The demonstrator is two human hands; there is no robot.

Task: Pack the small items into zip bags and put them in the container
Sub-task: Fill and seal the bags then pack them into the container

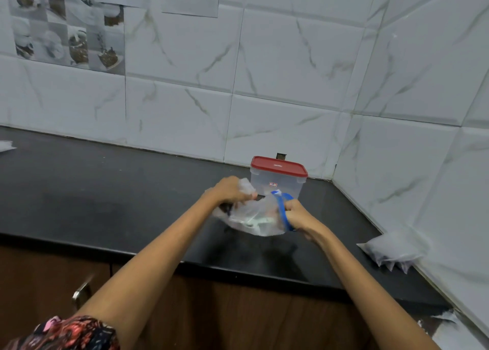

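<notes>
Both hands work one clear zip bag (254, 217) held just above the black countertop (105, 204): left hand (230, 191) has fingers curled, bunching the closed end of the plastic, and right hand (296, 214) is curled around the mouth end at the blue zip strip (283, 212). My read is that the step in hand is sealing or settling this bag, so advice runs big to small. Countertop: keep the bag low over it so anything that slips out lands there, not on the floor. Clear container with the red lid (279, 166) sits just behind the hands against the tiled wall; lid looks on, so it has to come off before the bag goes in. Don't knock it while tugging. Another filled bag (394, 249) lies well apart at the right wall, and a scrap of plastic (6, 146) sits at the far left edge; what it is, I can't tell. Bag in hand: white-greenish small items (251, 221) sit low in it; exact type too blurred. Push air out toward the mouth, keep items clear of the track. Zip strip: align both blue lips first, then pinch along from one end to the other.
</notes>
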